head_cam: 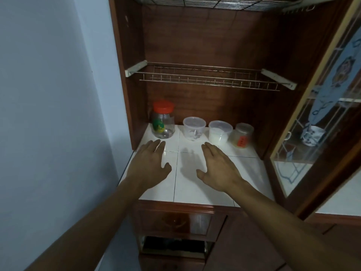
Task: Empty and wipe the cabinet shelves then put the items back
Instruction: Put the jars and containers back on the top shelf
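Head view: left hand and right hand flat-fingered, holding nothing, seemingly hovering over white tiled shelf.

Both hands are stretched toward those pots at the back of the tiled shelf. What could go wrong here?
The tub of white powder stands close between the clear tub and the labelled jar; lifting it carelessly could topple a neighbour. The red-lidded jar looks like glass and might crack if dropped on the tiled shelf. The glass door stands open on the side of the right hand and could be bumped.
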Demonstrator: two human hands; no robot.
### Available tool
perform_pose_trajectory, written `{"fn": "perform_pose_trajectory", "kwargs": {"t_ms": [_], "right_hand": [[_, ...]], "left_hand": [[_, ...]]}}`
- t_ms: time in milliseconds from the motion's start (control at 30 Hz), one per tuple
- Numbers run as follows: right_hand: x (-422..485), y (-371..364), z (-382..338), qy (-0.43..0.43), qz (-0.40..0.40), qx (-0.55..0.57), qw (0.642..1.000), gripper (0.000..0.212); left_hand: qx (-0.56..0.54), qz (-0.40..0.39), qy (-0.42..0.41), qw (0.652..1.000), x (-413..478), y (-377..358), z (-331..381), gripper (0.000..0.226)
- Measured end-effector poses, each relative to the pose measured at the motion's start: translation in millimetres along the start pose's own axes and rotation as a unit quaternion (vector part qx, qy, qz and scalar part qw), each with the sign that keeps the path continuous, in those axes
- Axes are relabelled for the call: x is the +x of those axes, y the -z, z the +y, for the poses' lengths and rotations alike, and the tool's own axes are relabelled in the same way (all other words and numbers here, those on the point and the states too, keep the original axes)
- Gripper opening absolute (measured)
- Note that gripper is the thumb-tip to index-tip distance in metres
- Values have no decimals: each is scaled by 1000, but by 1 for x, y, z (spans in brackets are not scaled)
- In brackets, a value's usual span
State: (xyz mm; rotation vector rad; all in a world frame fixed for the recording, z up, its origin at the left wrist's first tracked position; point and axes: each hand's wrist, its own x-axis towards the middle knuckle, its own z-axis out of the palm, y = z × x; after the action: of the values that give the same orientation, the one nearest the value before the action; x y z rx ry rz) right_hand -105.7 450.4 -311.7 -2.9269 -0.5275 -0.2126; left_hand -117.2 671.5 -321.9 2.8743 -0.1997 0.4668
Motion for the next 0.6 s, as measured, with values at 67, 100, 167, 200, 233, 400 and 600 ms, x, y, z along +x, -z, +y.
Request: {"fn": "perform_pose_trajectory", "kwargs": {"t_ms": [67,100,167,200,233,400,600], "right_hand": [[12,-2,2,2,-3,-2,1000,84],[18,-3,3,4,-5,-3,1000,84],[28,-7,4,2,-13,1,1000,83],[33,-9,5,-1,-16,2,1000,84],[39,-11,5,-4,-17,2,1000,84],[76,-20,5,-15,-6,4,1000,84],[114,-30,6,-47,-9,10,999,85]], "left_hand": [[0,8,4,1000,9,-2,-6,74],[-1,8,8,1000,13,-3,-9,72],[1,3,8,1000,21,-6,-14,70],[3,3,5,1000,26,-8,-17,70],[3,3,4,1000,30,-10,-20,70],[2,-3,-6,1000,65,-18,-40,71],[-19,4,-22,1000,108,-28,-61,71]]}}
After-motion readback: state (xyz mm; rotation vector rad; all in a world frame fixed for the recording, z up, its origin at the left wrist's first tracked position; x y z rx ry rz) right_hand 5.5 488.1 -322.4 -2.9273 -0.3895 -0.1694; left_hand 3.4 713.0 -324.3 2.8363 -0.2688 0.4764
